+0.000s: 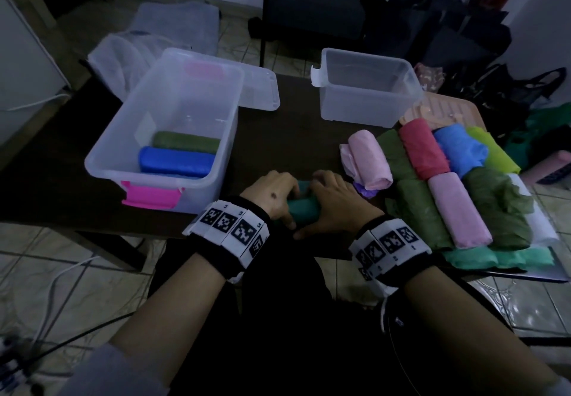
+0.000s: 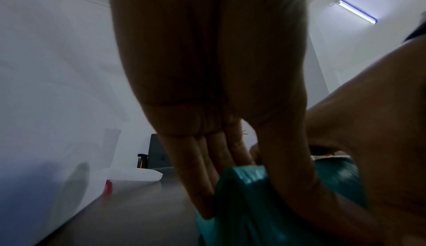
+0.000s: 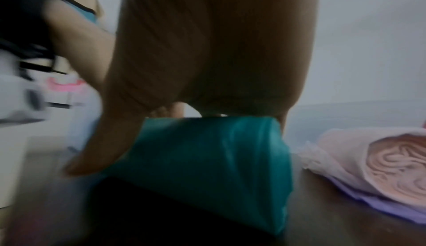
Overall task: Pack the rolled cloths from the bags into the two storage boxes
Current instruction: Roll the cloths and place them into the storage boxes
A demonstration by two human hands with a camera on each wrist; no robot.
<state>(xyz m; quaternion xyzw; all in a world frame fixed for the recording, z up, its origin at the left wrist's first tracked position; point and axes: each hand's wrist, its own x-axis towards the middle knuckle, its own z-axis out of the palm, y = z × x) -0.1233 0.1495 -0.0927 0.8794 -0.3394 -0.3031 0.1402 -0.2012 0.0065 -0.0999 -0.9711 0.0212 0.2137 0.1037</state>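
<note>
Fingers [image 1: 290,193] grip teal roll [image 1: 304,210] beside pink roll [image 1: 369,164].

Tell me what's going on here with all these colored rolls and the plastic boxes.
A person is packing rolled cloths into two clear boxes. Both hands, the left hand and the right hand, grip a teal roll on the table's near edge. The left box already holds a green roll and a blue roll; the right box looks empty. More rolls wait at the right.
</note>
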